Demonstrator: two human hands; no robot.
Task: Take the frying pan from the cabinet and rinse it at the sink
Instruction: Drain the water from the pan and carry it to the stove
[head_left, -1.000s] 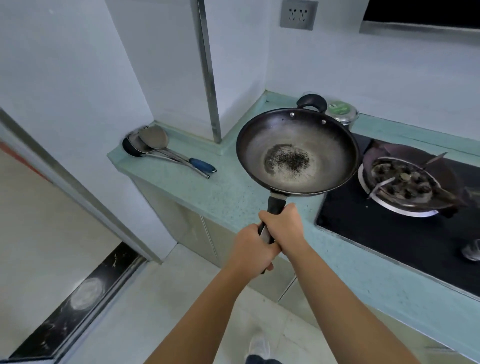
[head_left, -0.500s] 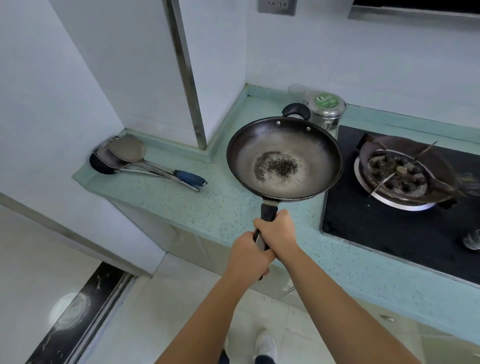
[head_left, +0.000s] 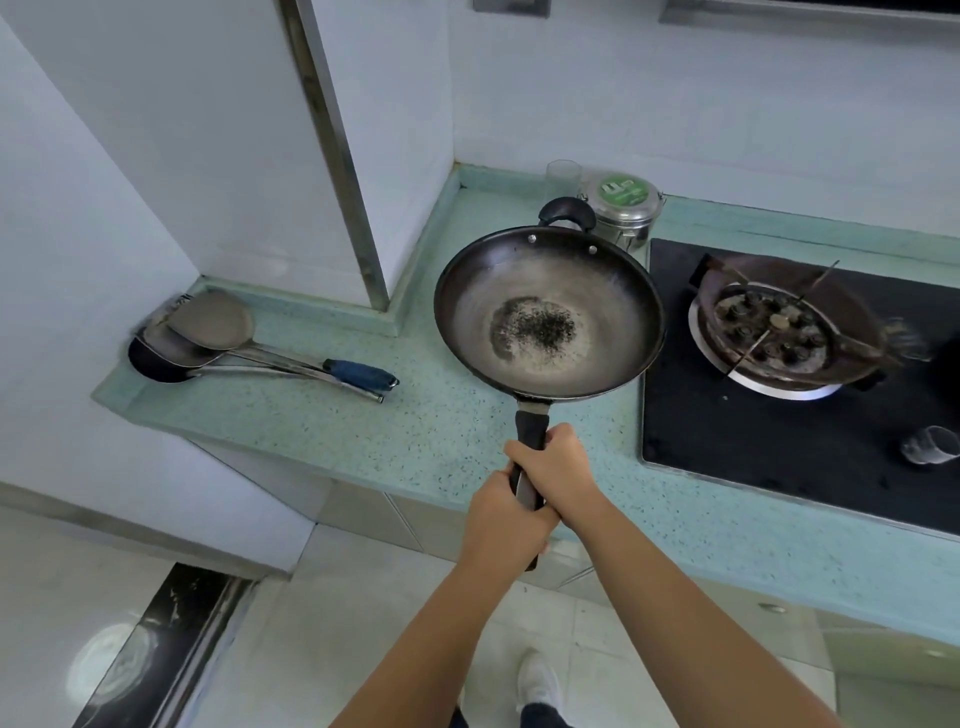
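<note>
The frying pan (head_left: 548, 312) is dark metal with a worn grey inside and a black speckled patch at its middle. It is held level above the pale green counter (head_left: 363, 431), its black helper loop pointing away from me. Both hands grip its long black handle: my right hand (head_left: 558, 470) higher up, my left hand (head_left: 501, 514) just below it, both closed tight. No sink or cabinet interior is in view.
Several ladles and spatulas (head_left: 218, 343) lie at the counter's left end. A steel lidded tin (head_left: 623, 208) and a clear glass (head_left: 562, 176) stand behind the pan. To the right is a black hob (head_left: 779, 441) with a gas burner (head_left: 774, 332) and a small glass (head_left: 930, 444).
The view has shifted rightward and down along the counter. The pan stays in both hands at about the same height; more of the hob shows.
</note>
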